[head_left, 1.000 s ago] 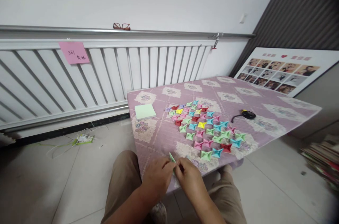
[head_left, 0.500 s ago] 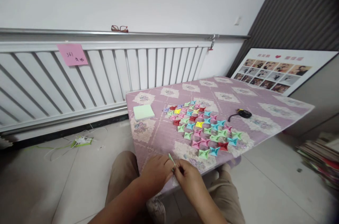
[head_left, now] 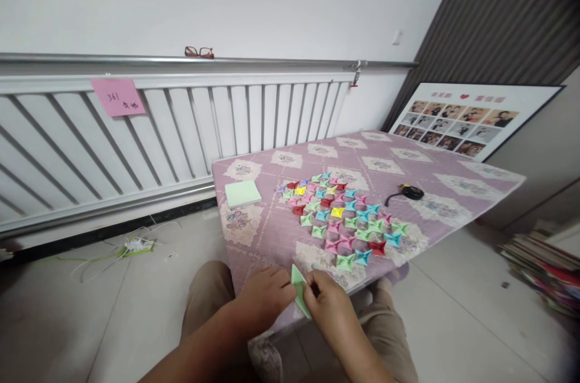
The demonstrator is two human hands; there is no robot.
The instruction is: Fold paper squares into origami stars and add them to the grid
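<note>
A folded piece of light green paper (head_left: pixel 299 291) is held between my two hands above the near edge of the table. My left hand (head_left: pixel 269 293) grips its left side with curled fingers. From the right, my right hand (head_left: pixel 327 297) pinches it between thumb and fingers. Beyond my hands, several small folded paper pieces (head_left: pixel 337 212) in green, pink, blue, red, yellow and purple stand in rough rows on the tablecloth. A stack of pale green square paper (head_left: pixel 243 193) lies at the table's left side.
A black coiled item with a strap (head_left: pixel 411 192) rests on the patterned tablecloth (head_left: pixel 276 223) at the right. Behind the table are a white radiator (head_left: pixel 235 120) and a leaning photo board (head_left: pixel 466 120). A power strip (head_left: pixel 137 246) with cables lies on the floor.
The green paper has turned and opened somewhat, so more of its face shows between my hands. My hands have moved slightly apart. The whole view has shifted a little.
</note>
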